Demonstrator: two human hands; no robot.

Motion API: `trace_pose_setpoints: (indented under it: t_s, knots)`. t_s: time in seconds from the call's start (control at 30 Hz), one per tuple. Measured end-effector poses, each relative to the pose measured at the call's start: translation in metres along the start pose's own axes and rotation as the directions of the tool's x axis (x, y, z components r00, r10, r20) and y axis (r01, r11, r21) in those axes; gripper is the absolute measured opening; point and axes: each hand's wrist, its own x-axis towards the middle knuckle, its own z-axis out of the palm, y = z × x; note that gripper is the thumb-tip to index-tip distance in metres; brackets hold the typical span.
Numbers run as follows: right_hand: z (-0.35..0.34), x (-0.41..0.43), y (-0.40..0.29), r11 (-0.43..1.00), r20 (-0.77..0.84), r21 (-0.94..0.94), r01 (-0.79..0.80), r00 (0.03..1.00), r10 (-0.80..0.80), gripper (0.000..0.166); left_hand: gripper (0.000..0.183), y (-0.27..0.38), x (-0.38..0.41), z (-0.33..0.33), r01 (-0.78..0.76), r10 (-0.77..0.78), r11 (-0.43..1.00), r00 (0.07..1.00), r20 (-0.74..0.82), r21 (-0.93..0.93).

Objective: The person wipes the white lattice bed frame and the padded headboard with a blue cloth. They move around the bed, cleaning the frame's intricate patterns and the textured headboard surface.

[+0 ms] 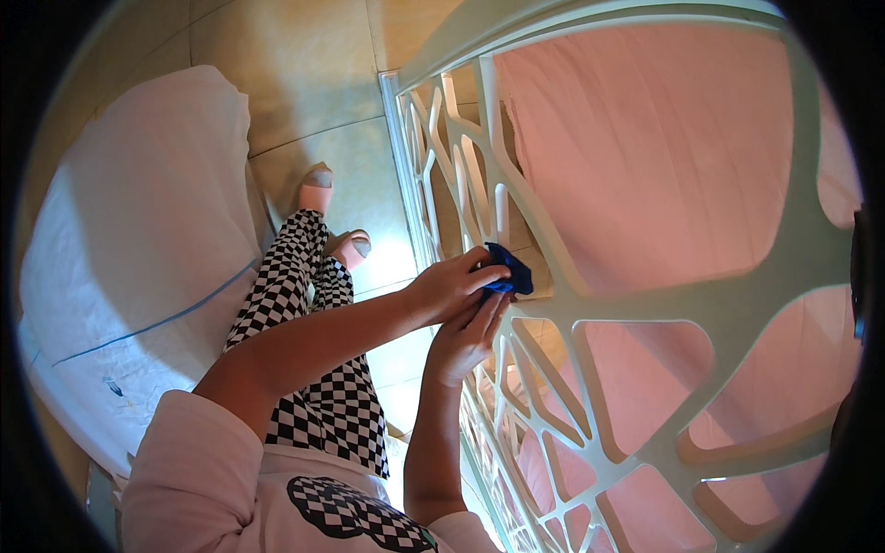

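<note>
A dark blue cloth (513, 271) is bunched against a bar of the white lattice partition (691, 304), a panel with irregular rounded openings. My left hand (453, 283) comes across from the left and grips the cloth, thumb and fingers closed on it. Just below, my right hand (470, 342) is raised with its fingers fairly straight and close together; their tips touch the lower edge of the cloth. Whether the right fingers also pinch some of it is partly hidden by the left hand.
Pink fabric (650, 152) lies beyond the partition. To the left is a bed or cushion with a pale cover (152, 186) and a blue line across it. Tiled floor (325, 76) runs between them, where my slippered feet (352, 249) stand close to the partition's base.
</note>
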Motion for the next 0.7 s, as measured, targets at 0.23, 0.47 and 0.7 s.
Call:
trace_pose_setpoints:
  t_s: [0.23,0.47,0.7]
  knots:
    - [0.026,0.034,-0.024,0.976,-0.117,0.203,0.075,0.992,-0.052,0.033,0.023,-0.008,0.031,-0.031,0.477,-0.54,0.47,0.821,0.186,-0.743]
    - [0.029,0.04,-0.011,0.975,-0.145,0.163,0.15,0.981,-0.127,0.037,0.041,-0.014,0.028,-0.034,0.009,-0.012,1.0,0.991,-0.134,-0.022]
    - [-0.04,-0.044,0.021,0.948,0.183,0.314,0.047,0.977,-0.109,0.032,0.035,-0.017,-0.062,0.004,0.284,-0.284,0.958,0.938,0.199,0.03]
